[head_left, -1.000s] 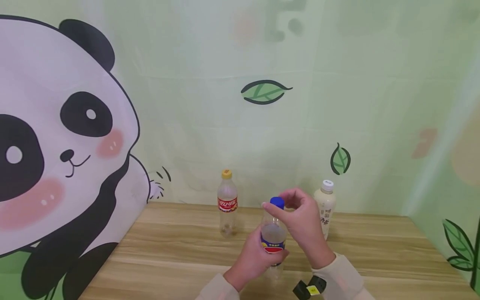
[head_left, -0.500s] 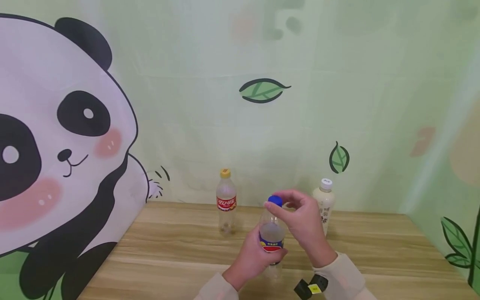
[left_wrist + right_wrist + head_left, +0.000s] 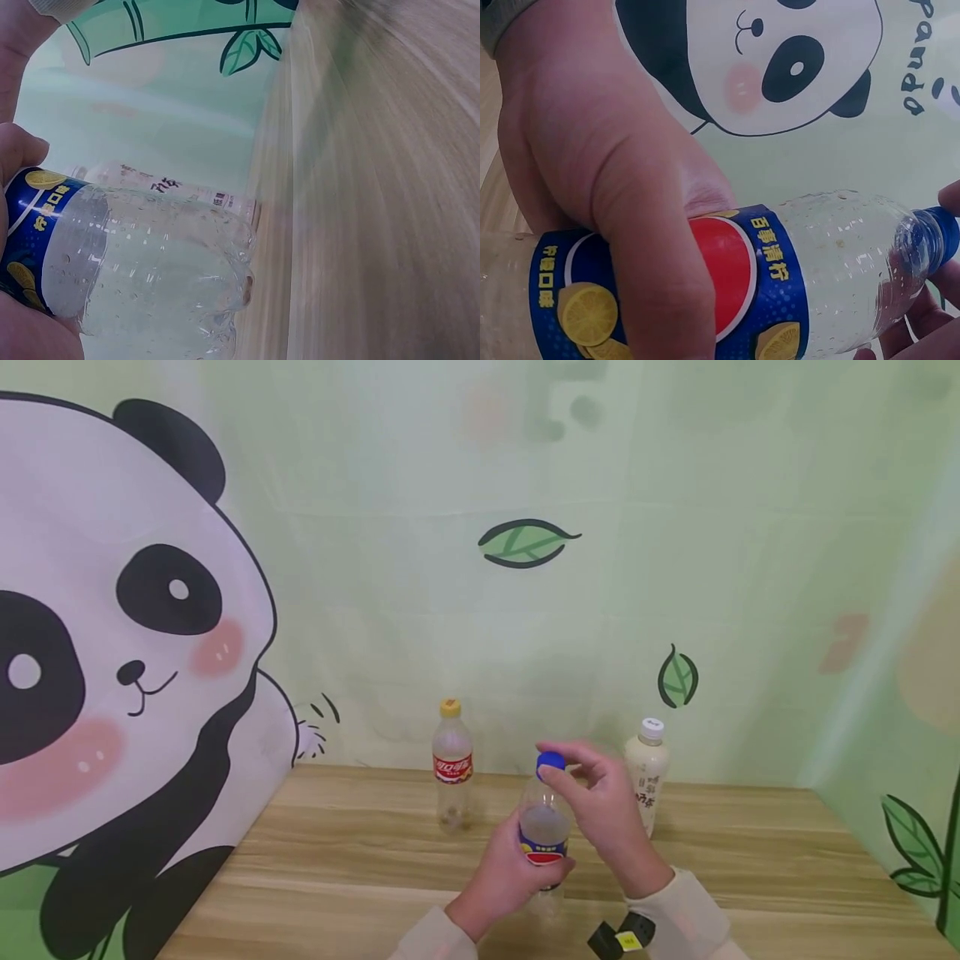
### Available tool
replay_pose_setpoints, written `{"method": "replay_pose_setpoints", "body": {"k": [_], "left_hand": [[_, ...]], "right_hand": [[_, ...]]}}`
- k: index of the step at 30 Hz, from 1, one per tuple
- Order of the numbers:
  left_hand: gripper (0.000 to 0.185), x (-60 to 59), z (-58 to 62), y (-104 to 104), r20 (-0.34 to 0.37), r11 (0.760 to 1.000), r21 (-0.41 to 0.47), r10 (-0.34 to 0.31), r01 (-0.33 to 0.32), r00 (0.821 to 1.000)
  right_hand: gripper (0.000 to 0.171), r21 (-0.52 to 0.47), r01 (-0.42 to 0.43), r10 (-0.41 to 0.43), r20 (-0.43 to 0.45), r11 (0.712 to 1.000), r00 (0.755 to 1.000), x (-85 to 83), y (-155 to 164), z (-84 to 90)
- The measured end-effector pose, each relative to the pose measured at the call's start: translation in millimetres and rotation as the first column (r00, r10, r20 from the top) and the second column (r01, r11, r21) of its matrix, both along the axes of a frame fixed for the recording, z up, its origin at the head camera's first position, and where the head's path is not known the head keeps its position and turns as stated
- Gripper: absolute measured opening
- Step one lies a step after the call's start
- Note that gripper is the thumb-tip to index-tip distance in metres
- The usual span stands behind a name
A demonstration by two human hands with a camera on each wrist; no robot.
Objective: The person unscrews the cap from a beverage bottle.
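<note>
Clear plastic bottle (image 3: 545,835) with a blue cap (image 3: 551,762) stands on the wooden table (image 3: 337,868) in the head view. The left hand (image 3: 506,881) wraps its labelled middle, judged to steady it, while the right hand (image 3: 603,806) pinches the cap from above. Behind it stand a yellow-capped bottle (image 3: 453,764) with a red label, writing too small to read, and a cream bottle (image 3: 647,772) with a white cap, near a green panda backdrop (image 3: 127,635).

Left wrist view: the bottle's (image 3: 142,270) ribbed base meets the table (image 3: 390,225); fingers of the left hand (image 3: 19,172) curl round the blue label; the cream bottle (image 3: 161,191) lies behind.

Right wrist view: the left hand (image 3: 607,202) is closed round the bottle (image 3: 780,277), whose blue label with a red disc and lemon slices reads "百事清柠". Fingertips of the right hand (image 3: 922,330) hold the cap (image 3: 939,236); the backdrop (image 3: 795,67) reads "panda".
</note>
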State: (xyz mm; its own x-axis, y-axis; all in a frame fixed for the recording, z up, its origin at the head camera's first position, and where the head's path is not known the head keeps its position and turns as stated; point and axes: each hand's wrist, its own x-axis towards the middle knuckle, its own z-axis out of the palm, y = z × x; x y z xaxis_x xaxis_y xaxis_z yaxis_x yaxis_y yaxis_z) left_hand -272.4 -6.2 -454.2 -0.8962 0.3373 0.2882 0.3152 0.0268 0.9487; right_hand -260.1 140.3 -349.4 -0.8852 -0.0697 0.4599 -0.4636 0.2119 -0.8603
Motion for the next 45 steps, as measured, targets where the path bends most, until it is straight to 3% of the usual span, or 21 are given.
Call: {"method": "replay_pose_setpoints", "body": {"k": [10, 16, 21, 25, 45], "left_hand": [[0.062, -2.0, 0.0, 0.2, 0.000, 1.000, 0.022, -0.006, 0.006, 1.000], [0.061, -2.6, -0.5, 0.0, -0.007, 1.000, -0.008, 0.002, -0.002, 1.000], [0.058, -3.2, -1.3, 0.2, -0.005, 1.000, -0.020, 0.003, -0.003, 1.000], [0.057, -2.5, -1.0, 0.9, -0.017, 1.000, -0.013, 0.005, -0.005, 1.000], [0.062, -4.2, -3.1, 0.3, 0.021, 1.000, -0.024, 0.004, -0.004, 1.000]], "right_hand": [[0.031, -0.021, -0.059, 0.059, -0.010, 0.998, 0.998, -0.8, -0.7, -1.7], [0.037, 0.022, 0.047, -0.047, 0.012, 0.999, 0.999, -0.7, -2.7, -0.9], [0.044, 0.029, 0.172, -0.174, 0.068, 0.985, 0.982, 0.3, -5.0, 3.2], [0.047, 0.034, 0.211, -0.214, 0.083, 0.977, 0.973, 0.9, -6.4, 4.9], [0.034, -0.007, 0.184, -0.183, 0.039, 0.983, 0.982, -1.2, -5.6, 4.4]]}}
